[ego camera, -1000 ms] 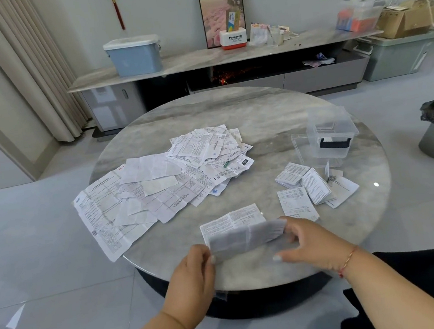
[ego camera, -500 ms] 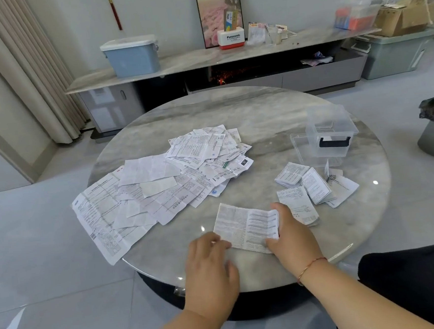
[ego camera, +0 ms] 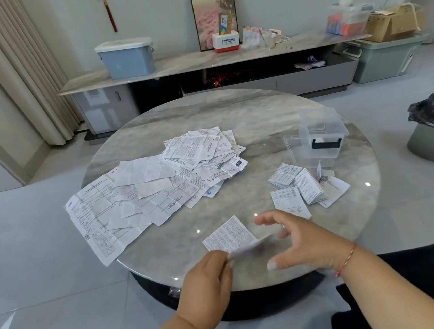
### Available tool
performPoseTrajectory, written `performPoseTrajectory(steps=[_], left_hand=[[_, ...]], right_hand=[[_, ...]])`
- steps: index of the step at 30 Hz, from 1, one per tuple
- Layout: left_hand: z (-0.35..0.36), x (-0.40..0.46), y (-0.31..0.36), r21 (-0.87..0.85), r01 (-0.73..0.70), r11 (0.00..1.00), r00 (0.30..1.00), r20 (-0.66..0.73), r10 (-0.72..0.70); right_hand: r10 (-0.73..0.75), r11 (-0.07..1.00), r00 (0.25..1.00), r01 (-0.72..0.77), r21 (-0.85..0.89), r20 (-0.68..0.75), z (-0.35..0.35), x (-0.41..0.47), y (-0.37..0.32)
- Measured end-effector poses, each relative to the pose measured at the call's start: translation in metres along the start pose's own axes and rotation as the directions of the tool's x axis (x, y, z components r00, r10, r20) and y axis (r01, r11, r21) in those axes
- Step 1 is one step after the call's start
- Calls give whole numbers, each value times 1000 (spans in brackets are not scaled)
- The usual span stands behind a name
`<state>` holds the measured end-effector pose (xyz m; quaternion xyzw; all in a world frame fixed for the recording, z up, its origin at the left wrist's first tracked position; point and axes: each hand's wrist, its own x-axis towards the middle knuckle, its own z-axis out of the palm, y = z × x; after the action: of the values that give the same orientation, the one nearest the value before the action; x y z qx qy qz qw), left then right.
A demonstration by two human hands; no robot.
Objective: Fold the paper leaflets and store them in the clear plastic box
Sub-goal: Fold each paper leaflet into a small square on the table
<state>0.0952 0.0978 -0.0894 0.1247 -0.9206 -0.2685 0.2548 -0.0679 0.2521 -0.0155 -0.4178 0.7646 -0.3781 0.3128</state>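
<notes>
Glossy marble table [ego camera: 245, 113], creased paper leaflets [ego camera: 159, 185], clear plastic box [ego camera: 323, 138].

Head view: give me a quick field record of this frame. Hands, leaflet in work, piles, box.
left hand: fingers pinch the near edge of the leaflet
right hand: open, fingers spread, above the table, holding nothing
leaflet in work: partly folded, near table edge
unfolded pile: loose sheets, left half of the table, one sheet overhanging the rim
folded stack: several folded leaflets, in front of the box
clear plastic box: right far side; contents unclear
table: round, marble-look
</notes>
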Motion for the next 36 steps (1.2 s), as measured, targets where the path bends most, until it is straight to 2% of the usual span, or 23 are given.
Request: performPoseTrajectory(steps=[2, 5, 7, 9, 11, 13, 15, 16, 18, 20, 21, 24, 26, 29, 30, 32, 35, 36], left_hand=[[-2, -2, 1, -67, 150, 986, 988, -16, -152], [-5, 4, 3, -163, 356, 920, 931, -22, -364], [-5, 12, 6, -175, 421, 890, 901, -36, -433], [-5, 17, 8, -153, 453, 878, 885, -42, -463], [-6, 18, 5, -48, 403, 914, 906, -119, -405], [-5, 15, -1, 109, 203, 973, 970, -158, -184], [-1, 9, 1, 176, 8, 984, 999, -48, 0], [1, 5, 4, 175, -38, 984, 999, 28, 34], [6, 0, 9, 176, -53, 983, 992, 124, 32], [9, -1, 9, 193, -74, 978, 988, 149, 45], [9, 0, 8, 200, -80, 976, 988, 144, 51], [9, 5, 3, 231, -117, 966, 991, 94, 97], [10, 6, 2, 215, -137, 967, 991, 35, 132], [8, 6, 2, 182, -139, 973, 986, -64, 153], [7, 5, 1, 152, -123, 981, 987, -87, 138], [5, 7, -1, 73, -48, 996, 991, -125, 56], [5, 12, -5, -15, 103, 995, 985, -140, -104], [6, 14, -6, -5, 118, 993, 984, -134, -117]], right_hand=[[-20, 1000, 999, 19, 11, 50, 7, 4, 8], [-4, 999, 992, 8, 37, -122, 29, 21, 18], [29, 999, 968, -32, -10, -249, 39, 29, 20], [44, 991, 947, -83, -108, -317, 43, 34, 19], [72, 970, 933, -147, -191, -353, 48, 35, 14], [142, 945, 910, -242, -220, -389, 52, 37, 11], [227, 919, 876, -338, -205, -426, 55, 37, 9], [269, 918, 865, -363, -158, -423, 58, 36, 8], [386, 921, 853, -378, 95, -351, 66, 33, 6], [439, 884, 859, -359, 299, -265, 71, 27, 1], [417, 897, 865, -340, 284, -279, 70, 24, 0], [232, 969, 913, -246, 3, -335, 48, 20, 0], [98, 984, 971, -127, -123, -218, 32, 17, -2], [-8, 995, 1000, 7, -100, -8, 28, 16, 2], [-34, 995, 999, 33, -96, -7, 31, 16, 5], [-66, 984, 993, 48, -170, -98, 37, 21, 10], [-44, 950, 974, -28, -310, -223, 42, 29, 14], [-33, 943, 969, -50, -329, -243, 44, 31, 14]])
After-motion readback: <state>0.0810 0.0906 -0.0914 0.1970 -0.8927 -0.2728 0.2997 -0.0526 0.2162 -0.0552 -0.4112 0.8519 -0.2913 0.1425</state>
